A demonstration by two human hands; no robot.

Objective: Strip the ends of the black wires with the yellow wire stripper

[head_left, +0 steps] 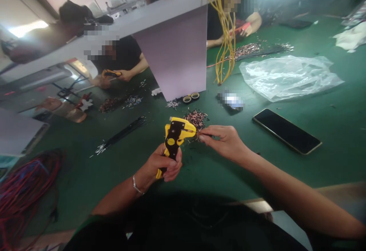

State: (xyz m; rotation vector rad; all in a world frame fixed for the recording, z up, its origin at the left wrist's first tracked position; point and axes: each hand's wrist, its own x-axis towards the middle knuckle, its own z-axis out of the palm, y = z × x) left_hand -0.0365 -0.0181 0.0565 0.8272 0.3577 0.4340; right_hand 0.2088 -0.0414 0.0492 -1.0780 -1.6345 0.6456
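My left hand is wrapped round the handles of a yellow and black wire stripper. Its jaws point right, toward my right hand. Thumb and fingers of that hand pinch a thin dark wire, whose end is at the tip of the jaws; whether the jaws bite on it I cannot tell. Just behind the tool lies a heap of copper and black wire scraps. To the left, a bundle of black wires with light ends rests on the green table.
A phone and a clear plastic bag lie to the right. Yellow wires hang from the shelf above a divider panel. Tape rolls stand by its foot. Red cables fill the left edge. Co-workers' hands show across the table.
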